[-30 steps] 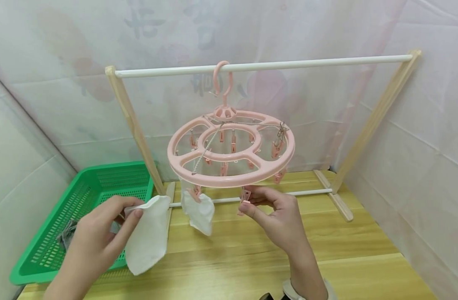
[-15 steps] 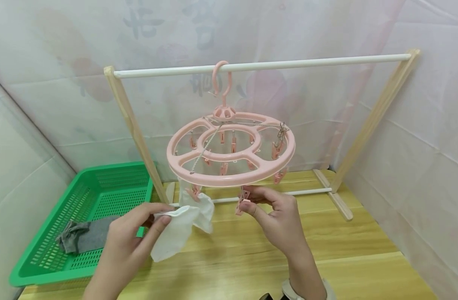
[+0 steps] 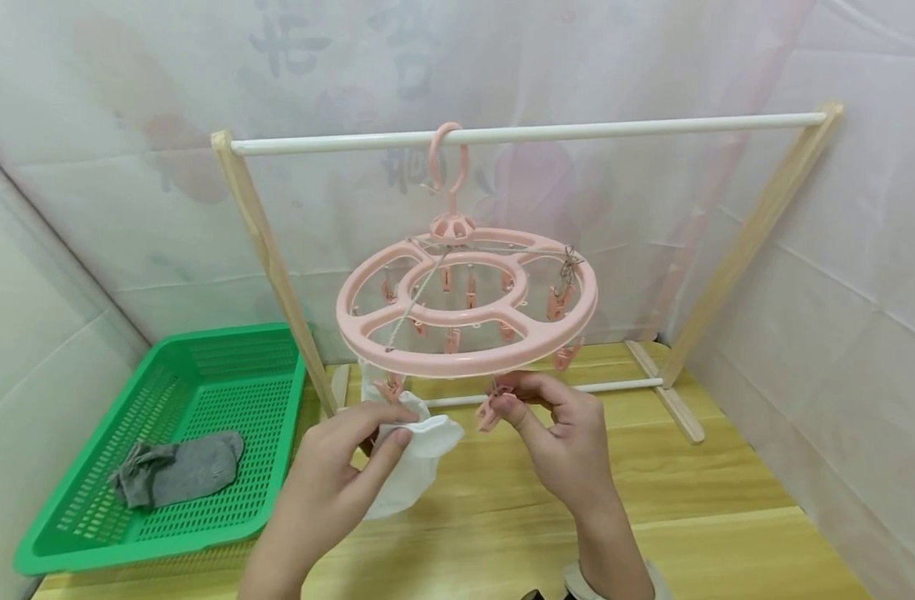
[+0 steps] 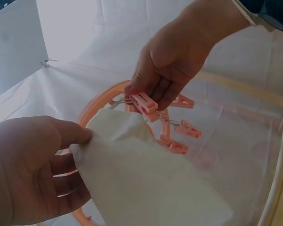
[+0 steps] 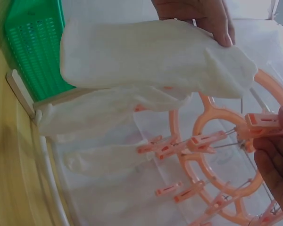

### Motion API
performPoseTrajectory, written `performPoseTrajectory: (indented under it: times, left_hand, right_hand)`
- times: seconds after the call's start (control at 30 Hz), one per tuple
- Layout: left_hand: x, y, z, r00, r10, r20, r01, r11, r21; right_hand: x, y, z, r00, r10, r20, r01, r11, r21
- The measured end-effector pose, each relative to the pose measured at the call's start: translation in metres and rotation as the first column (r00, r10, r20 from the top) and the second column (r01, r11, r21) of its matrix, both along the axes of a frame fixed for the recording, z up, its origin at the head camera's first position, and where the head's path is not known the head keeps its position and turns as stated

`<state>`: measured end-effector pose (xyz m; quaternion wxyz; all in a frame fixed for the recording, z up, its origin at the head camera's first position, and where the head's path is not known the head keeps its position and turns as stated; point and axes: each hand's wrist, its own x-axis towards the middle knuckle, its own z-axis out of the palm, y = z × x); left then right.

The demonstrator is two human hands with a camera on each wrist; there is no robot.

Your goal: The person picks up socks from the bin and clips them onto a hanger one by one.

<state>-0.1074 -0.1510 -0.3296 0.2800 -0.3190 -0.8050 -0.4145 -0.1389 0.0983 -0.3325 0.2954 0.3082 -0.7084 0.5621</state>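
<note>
My left hand (image 3: 341, 458) pinches the edge of a white sock (image 3: 405, 479), whose free end hangs down. My right hand (image 3: 566, 429) holds a pink clothespin (image 3: 489, 412) that hangs from the front rim of the round pink drying hanger (image 3: 457, 364). A small gap separates the sock's upper edge from this clothespin. In the right wrist view, two more white pieces hang behind the held sock (image 5: 151, 56): a nearer white sock (image 5: 108, 110) and a farther white cloth piece (image 5: 104, 159). Other clothespins (image 5: 207, 140) dangle around the hanger.
A white rod (image 3: 622, 127) on wooden posts (image 3: 753, 242) carries the hanger by its hook. On the left, a green basket (image 3: 90, 554) holds a grey sock (image 3: 198, 468). Fabric sheets (image 3: 112, 100) stand around the wooden table (image 3: 697, 533).
My left hand has carried the white sock rightward from beside the basket to near the clothespin, uncovering the grey sock. My right hand stays at the clothespin, which has tilted slightly.
</note>
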Motion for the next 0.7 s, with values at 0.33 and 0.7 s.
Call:
performPoseTrajectory:
  times: [0.33,0.7]
  left_hand:
    - [-0.01,0.018,-0.001,1.0,-0.005,0.015,0.005,1.0,0.008]
    - [-0.013,0.031,-0.003,0.997,-0.014,0.082,0.018,0.999,-0.043]
  right_hand:
    - [-0.002,0.0,0.0,0.993,0.048,-0.11,-0.062,0.99,-0.129]
    - [-0.003,0.001,0.0,0.986,0.103,-0.132,-0.124,0.978,-0.17]
